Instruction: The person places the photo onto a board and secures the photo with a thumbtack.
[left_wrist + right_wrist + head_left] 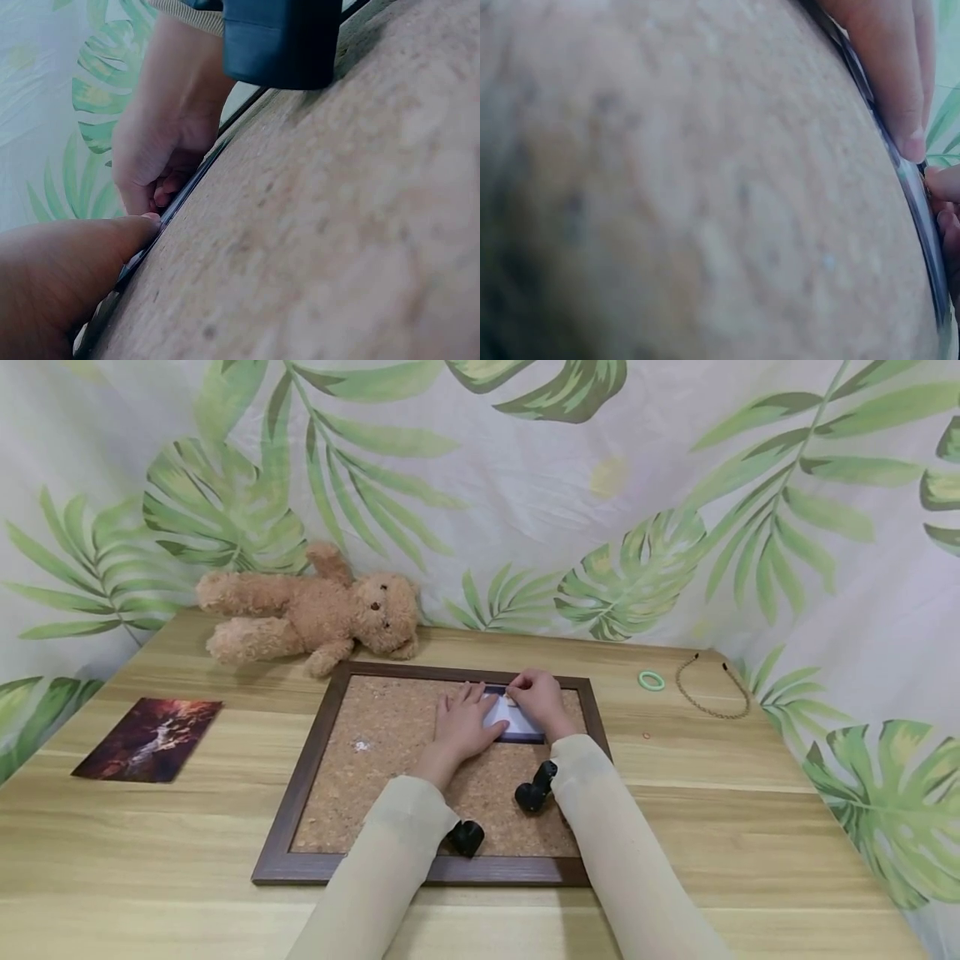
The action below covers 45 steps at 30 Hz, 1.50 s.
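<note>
A framed corkboard (397, 793) lies on the table, its frame dark brown. Near its upper right is a card (517, 724) with a pale centre and a dark purple border. My left hand (467, 722) rests on the card's left part with its fingers spread, the thumb toward the middle. At the card's top edge my right hand (542, 697) has thumb and fingers curled together, pinching something tiny and pale; its kind is mostly hidden. In the left wrist view, the right hand (176, 142) bends down at the card's edge, close to the left thumb (112, 240).
A teddy bear (315, 610) lies behind the board. A dark red picture (150, 739) is on the left. To the right are a green ring (651, 681), a chain (712, 713) and a tiny reddish ring (647, 736). A small whitish cluster (362, 746) sits on the cork.
</note>
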{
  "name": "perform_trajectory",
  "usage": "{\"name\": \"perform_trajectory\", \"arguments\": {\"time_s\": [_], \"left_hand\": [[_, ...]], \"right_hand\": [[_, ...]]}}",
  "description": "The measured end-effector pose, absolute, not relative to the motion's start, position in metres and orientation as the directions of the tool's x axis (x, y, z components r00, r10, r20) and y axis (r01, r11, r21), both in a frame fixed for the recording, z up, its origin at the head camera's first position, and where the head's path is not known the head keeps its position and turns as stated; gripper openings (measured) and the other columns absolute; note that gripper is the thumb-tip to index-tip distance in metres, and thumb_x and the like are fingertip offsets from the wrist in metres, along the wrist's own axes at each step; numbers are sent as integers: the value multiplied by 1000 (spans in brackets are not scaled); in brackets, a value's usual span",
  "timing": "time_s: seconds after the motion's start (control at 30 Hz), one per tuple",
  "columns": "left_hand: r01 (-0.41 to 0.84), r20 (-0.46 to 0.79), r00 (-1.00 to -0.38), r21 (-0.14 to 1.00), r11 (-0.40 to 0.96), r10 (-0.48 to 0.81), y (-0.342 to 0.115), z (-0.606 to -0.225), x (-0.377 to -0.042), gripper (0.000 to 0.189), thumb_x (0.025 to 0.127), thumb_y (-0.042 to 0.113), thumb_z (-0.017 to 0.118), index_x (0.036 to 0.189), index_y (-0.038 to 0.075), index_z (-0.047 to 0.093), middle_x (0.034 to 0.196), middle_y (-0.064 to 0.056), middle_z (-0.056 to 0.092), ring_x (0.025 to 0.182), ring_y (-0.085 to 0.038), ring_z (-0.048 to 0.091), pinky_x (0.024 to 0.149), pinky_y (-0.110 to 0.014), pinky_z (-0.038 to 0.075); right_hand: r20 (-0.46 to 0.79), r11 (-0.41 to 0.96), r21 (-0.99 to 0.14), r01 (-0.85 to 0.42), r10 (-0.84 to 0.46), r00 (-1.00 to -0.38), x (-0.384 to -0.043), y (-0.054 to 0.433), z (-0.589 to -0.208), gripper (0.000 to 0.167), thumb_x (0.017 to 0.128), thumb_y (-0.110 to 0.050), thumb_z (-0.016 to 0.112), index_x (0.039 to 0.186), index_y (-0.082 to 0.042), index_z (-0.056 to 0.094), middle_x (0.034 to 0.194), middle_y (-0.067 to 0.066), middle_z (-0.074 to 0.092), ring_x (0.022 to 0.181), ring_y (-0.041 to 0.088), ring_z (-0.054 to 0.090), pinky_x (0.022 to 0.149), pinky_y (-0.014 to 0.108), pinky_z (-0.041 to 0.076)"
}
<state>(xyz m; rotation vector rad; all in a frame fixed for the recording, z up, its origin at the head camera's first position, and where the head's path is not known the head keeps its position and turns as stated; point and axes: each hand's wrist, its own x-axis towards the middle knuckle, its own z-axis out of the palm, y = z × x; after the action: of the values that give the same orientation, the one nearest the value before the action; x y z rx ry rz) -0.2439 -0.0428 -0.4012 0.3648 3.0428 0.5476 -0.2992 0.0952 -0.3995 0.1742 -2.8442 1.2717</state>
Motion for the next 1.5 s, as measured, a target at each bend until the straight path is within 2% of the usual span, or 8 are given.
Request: {"name": "perform_trajectory", "arguments": {"time_s": [0.3, 0.6, 0.77, 0.93, 1.07, 1.2, 1.33, 1.5], "left_hand": [[222, 5, -972, 340, 914, 234, -40, -401, -241, 56, 84, 50, 44, 131, 20, 40, 140, -5, 22, 128, -23, 10, 96, -52, 4], [228, 19, -971, 390, 892, 239, -38, -398, -241, 59, 82, 47, 49, 132, 17, 39, 138, -9, 26, 127, -26, 14, 96, -53, 6], [219, 21, -971, 473, 853, 237, -45, -391, -242, 62, 82, 40, 54, 133, 11, 36, 135, -15, 30, 125, -27, 22, 96, -53, 9], [196, 11, -973, 568, 799, 230, -62, -374, -240, 61, 82, 33, 56, 132, 6, 35, 132, -18, 33, 123, -30, 25, 95, -53, 14], [183, 13, -973, 646, 741, 229, -82, -361, -236, 61, 84, 31, 55, 134, 5, 30, 134, -17, 29, 123, -33, 23, 97, -49, 14], [207, 57, -970, 709, 674, 238, -113, -350, -228, 64, 85, 29, 54, 136, 3, 25, 135, -18, 28, 120, -34, 27, 95, -45, 23], [150, 43, -983, 748, 647, 178, -151, -339, -216, 67, 85, 39, 52, 138, 11, 22, 136, -16, 26, 113, -35, 37, 87, -48, 32], [149, 94, -989, 749, 646, 118, -198, -331, -201, 69, 85, 41, 49, 138, 7, 20, 137, -20, 22, 118, -40, 27, 89, -53, 25]], "right_hand": [[34, 690, -720, -79, -78, -996, -298, 96, -397, 10, 79, -12, 61, 71, -7, 64, 72, 4, 59, 67, 18, 51, 60, 28, 39], [-25, 650, -759, -37, -86, -996, -290, 102, -391, 17, 83, -23, 57, 82, -7, 64, 75, 4, 57, 69, 19, 50, 60, 29, 38], [-84, 757, -649, -78, -173, -981, -287, 105, -372, 32, 87, -36, 49, 94, -8, 62, 82, 5, 58, 73, 19, 52, 62, 30, 40], [-143, 711, -688, -148, -332, -932, -285, 113, -347, 39, 89, -36, 44, 110, -4, 55, 98, 12, 58, 86, 24, 55, 69, 34, 43], [-77, 662, -714, -229, -399, -914, -282, 120, -327, 40, 89, -31, 46, 115, -1, 52, 108, 14, 54, 98, 26, 50, 79, 37, 41], [16, 604, -738, -299, -428, -904, -276, 132, -310, 36, 89, -26, 48, 113, 1, 54, 107, 14, 54, 96, 24, 50, 78, 36, 41], [72, 564, -755, -335, -437, -897, -266, 153, -299, 37, 89, -24, 49, 115, 1, 53, 109, 14, 53, 95, 23, 50, 77, 37, 41], [89, 519, -798, -305, -400, -912, -255, 187, -299, 42, 88, -26, 51, 119, 2, 49, 114, 17, 50, 100, 26, 47, 83, 40, 37]]}}
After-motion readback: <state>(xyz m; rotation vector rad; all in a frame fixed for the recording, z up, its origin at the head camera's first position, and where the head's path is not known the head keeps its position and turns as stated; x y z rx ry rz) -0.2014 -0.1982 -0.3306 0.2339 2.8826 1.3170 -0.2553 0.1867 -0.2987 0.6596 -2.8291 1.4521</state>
